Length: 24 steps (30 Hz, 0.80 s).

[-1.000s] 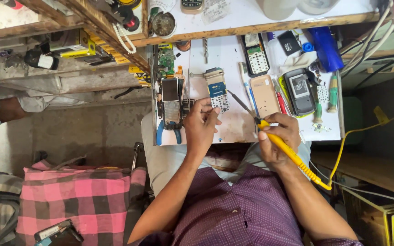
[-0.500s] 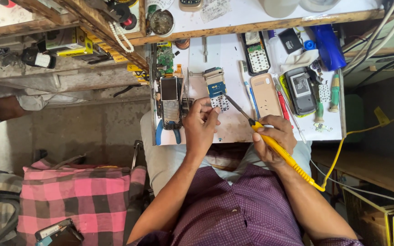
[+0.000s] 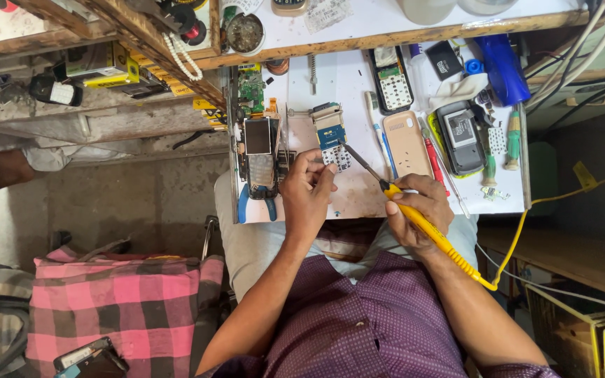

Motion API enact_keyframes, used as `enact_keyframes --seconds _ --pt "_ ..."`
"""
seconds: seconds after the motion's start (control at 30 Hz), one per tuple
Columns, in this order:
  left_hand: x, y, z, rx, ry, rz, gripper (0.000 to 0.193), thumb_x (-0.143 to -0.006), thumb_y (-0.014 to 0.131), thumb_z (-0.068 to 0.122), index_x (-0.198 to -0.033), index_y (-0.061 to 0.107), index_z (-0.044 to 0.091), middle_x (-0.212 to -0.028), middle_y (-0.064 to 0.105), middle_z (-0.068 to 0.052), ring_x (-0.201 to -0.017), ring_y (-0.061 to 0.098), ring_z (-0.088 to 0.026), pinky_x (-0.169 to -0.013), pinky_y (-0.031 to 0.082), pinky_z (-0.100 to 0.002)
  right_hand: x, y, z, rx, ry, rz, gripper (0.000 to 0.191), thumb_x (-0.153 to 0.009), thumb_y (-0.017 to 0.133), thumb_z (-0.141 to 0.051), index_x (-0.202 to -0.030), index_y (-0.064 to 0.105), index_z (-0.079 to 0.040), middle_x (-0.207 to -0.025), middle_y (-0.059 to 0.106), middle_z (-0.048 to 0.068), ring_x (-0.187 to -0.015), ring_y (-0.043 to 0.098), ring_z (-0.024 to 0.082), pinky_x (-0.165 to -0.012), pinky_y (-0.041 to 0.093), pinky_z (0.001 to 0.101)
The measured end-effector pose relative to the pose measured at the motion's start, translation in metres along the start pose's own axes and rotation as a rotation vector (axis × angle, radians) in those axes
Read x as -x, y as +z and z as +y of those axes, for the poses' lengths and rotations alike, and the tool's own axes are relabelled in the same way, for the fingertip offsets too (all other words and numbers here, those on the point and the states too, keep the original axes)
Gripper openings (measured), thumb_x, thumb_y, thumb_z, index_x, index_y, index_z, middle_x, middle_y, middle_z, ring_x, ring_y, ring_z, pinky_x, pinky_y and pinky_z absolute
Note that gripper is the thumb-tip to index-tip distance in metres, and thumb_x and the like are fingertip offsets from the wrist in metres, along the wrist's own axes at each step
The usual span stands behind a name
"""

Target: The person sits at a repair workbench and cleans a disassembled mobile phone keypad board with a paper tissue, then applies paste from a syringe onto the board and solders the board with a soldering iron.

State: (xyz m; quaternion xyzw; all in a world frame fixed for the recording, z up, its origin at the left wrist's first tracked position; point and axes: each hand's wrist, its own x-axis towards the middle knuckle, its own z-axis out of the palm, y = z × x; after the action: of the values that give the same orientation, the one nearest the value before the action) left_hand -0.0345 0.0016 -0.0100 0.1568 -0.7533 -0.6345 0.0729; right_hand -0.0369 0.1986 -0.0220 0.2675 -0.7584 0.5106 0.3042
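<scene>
Two hands at work: left (image 3: 309, 185) pinches blue keypad board (image 3: 330, 136); right (image 3: 418, 210) grips yellow soldering iron (image 3: 421, 224).

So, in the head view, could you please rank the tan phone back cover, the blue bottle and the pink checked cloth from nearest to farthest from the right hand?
1. Tan phone back cover: just above the right hand.
2. Blue bottle: upper right of the white board.
3. Pink checked cloth: far lower left, off the board.

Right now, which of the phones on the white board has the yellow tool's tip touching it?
The small opened phone board with the blue part, in the middle. The soldering iron tip reaches it; the other phones lie untouched.
</scene>
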Motion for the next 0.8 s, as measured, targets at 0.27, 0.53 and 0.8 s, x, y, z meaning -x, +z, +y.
enact_keyframes --seconds 0.27,0.53,0.8 --pt "0.0029 0.0024 -0.0019 0.010 0.001 -0.001 0.027 -0.095 0.071 0.004 -0.119 0.062 -0.001 -0.088 0.072 -0.008 -0.066 0.072 -0.010 -0.044 0.050 -0.023 0.0015 -0.0022 -0.0008 0.009 -0.003 0.002 0.019 -0.092 0.076 -0.003 -0.105 0.062 -0.003 -0.105 0.068 0.018 -0.095 0.070 0.029 -0.082 0.057 0.0355" --pt "0.0027 0.0020 -0.0030 0.011 0.009 -0.005 0.026 -0.095 0.070 0.004 -0.120 0.062 -0.001 -0.087 0.071 -0.008 -0.066 0.071 -0.010 -0.044 0.049 -0.022 0.0014 -0.0024 -0.0009 -0.002 -0.003 -0.002 0.019 -0.093 0.076 -0.003 -0.105 0.062 -0.003 -0.105 0.067 0.018 -0.095 0.069 0.029 -0.082 0.057 0.0354" --pt "0.0027 0.0024 -0.0047 0.018 0.009 -0.001 0.026 -0.095 0.071 0.003 -0.119 0.062 -0.001 -0.088 0.071 -0.008 -0.066 0.071 -0.010 -0.044 0.049 -0.022 0.0000 -0.0014 -0.0027 0.005 -0.006 0.003 0.018 -0.093 0.076 -0.004 -0.105 0.061 -0.003 -0.104 0.068 0.018 -0.093 0.070 0.028 -0.081 0.057 0.0344"
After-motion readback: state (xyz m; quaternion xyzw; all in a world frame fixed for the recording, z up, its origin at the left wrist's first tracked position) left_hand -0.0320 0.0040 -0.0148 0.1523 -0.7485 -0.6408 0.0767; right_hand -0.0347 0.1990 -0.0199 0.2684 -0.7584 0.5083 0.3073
